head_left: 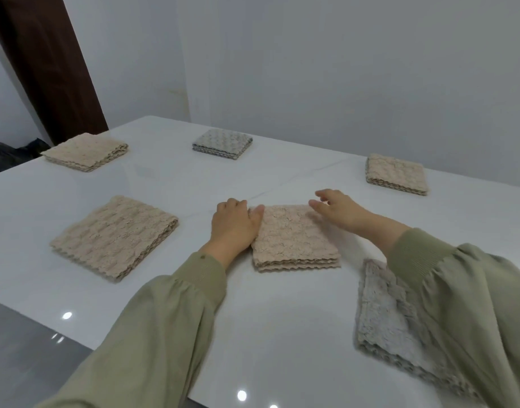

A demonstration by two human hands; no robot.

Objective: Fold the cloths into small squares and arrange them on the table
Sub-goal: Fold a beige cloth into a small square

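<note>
Hands squaring a folded cloth on a tabletop. The central beige cloth lies flat on the white table, folded into a layered square with its scalloped edges stacked toward the person. The left hand sits against the cloth's left side, thumb lying on the far left corner. Its fingers bend out of sight beyond the knuckles, so whether they pinch the edge or merely butt against it cannot be told. The right hand hovers at the far right corner, fingers loose and apart, holding nothing — it is slightly blurred. One hand on each flank probably serves to true the layers and line the square up with its neighbours.

Four other folded squares sit well apart on the table: the far-left beige cloth, the far grey cloth, the far-right beige cloth and the near-left beige cloth. The spacing reads as two rows — the central cloth fills the middle of the near row. The near-right grey cloth lies partly under the right sleeve, flatter and wider than the rest; it probably awaits further folding.

No brand, label or writing can be read anywhere.
</note>
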